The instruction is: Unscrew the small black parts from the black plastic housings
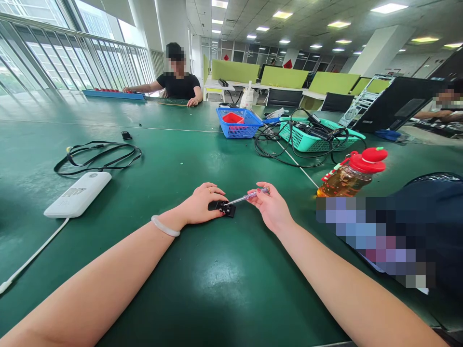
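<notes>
Near the middle of the green table, my left hand grips a small black part, its thumb and fingers on either side. The part lies on the tabletop, and its fine details are too small to tell. My right hand is closed around the clear handle of a screwdriver, which slants down to the left. The screwdriver's tip meets the top of the black part beside my left fingertips.
At left are a white power bank, a coiled black cable and a small black piece. Beyond stand a blue basket and a teal basket with cables. A red-lidded bottle is at right. A person sits opposite.
</notes>
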Available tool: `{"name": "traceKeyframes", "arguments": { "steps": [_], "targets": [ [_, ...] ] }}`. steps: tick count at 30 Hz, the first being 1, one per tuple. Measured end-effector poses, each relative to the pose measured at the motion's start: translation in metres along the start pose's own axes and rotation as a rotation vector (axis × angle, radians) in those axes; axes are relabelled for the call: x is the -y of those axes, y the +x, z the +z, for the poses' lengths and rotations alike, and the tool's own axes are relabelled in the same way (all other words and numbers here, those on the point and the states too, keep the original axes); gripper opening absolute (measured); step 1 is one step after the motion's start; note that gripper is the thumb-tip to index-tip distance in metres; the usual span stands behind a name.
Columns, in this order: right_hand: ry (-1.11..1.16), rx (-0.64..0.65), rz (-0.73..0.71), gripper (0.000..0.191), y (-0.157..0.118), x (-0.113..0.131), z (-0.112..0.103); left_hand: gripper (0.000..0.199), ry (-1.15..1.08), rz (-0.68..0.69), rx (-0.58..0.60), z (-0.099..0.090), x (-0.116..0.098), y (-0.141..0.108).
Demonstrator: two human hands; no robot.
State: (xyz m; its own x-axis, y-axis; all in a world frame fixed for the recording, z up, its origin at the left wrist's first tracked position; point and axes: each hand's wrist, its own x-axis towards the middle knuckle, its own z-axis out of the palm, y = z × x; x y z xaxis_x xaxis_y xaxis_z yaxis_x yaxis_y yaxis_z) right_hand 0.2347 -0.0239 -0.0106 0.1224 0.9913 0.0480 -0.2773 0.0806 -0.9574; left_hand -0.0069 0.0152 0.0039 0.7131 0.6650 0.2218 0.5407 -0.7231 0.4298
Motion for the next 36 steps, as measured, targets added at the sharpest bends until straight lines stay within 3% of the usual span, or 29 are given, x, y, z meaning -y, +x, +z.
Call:
{"name": "traceKeyframes", "arguments": {
  "steps": [6,13,16,22,31,36],
  "targets": [
    [-0.157,0.011,-0.145,0.029,-0.006,0.009,0.003,0.035,0.031,-0.015,-0.019,0.001,0.0,0.002],
    [-0.545,-0.161,-0.685,0.028,-0.027,0.027,0.012,0.034,0.046,-0.06,-0.049,0.003,0.001,0.003],
    [-0.597,-0.144,-0.821,0.029,-0.033,0.028,0.014,0.035,0.066,-0.1,-0.066,0.003,0.002,0.002],
    [-0.694,0.063,-0.895,0.034,-0.038,0.02,0.017,0.038,0.074,-0.151,-0.066,0.003,0.002,0.003],
    [-0.795,0.126,-0.826,0.033,-0.034,0.019,0.018,0.043,0.079,-0.145,-0.051,0.004,0.003,0.004],
    [-0.893,0.233,-0.885,0.035,-0.035,0.022,0.02,0.042,0.079,-0.154,-0.041,0.003,0.0,0.003]
  ]
}}
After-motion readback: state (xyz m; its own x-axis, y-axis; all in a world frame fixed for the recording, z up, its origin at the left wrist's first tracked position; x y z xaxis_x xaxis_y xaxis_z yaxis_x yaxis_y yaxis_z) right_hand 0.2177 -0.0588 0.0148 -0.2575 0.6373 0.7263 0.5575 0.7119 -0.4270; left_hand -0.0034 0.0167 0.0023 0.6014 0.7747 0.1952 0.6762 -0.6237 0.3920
